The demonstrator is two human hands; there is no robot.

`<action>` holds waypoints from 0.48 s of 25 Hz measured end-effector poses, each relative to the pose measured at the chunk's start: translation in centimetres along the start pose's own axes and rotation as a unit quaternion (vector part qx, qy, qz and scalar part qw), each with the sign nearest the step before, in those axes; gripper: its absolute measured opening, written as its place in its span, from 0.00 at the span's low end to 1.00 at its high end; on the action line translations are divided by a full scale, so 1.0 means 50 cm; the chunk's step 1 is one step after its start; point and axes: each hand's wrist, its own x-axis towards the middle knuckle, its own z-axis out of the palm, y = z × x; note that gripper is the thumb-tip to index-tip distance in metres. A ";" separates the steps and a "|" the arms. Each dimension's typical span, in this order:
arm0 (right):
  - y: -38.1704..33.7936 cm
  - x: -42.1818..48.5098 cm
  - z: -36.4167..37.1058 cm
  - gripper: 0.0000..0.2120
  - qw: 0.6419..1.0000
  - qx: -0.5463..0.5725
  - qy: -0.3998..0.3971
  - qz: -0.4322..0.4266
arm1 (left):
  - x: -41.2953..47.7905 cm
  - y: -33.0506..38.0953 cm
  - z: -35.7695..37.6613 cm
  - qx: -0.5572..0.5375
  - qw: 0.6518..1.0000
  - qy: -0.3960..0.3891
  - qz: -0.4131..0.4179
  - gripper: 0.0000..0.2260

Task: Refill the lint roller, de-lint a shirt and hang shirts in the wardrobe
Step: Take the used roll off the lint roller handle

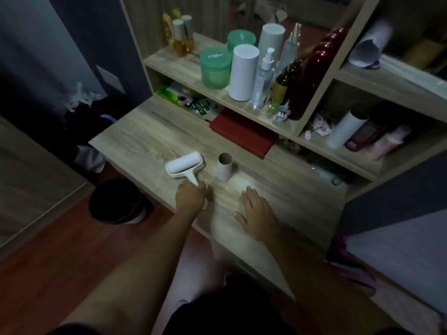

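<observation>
A white lint roller (184, 164) lies on the wooden desk (145, 139), its roll pointing away from me. My left hand (191, 197) grips its handle near the desk's front edge. Just right of the roller an empty cardboard core (225, 166) stands upright. My right hand (257, 213) rests flat on the desk with straight fingers, holding nothing. On the shelf above stand two white refill rolls (243, 72), one behind the other. No shirt is in view.
The shelf unit (266, 117) holds green jars (215, 68), bottles, a dark red bottle (312, 71) and small figurines. A red book (244, 134) lies under the shelf. A dark bin (116, 201) stands on the floor left of the desk.
</observation>
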 end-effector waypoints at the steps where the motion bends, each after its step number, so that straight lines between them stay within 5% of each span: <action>1: 0.012 0.006 0.009 0.42 1.000 0.004 -0.003 0.003 | 0.008 0.007 0.010 -0.014 0.999 0.022 -0.035 0.24; 7: 0.035 0.008 0.063 0.37 0.999 0.016 0.050 -0.002 | 0.035 0.033 0.052 -0.048 0.987 0.068 -0.137 0.34; 12: 0.037 0.008 0.072 0.35 0.997 0.015 0.074 -0.002 | 0.055 0.036 0.069 -0.102 0.980 0.090 -0.144 0.24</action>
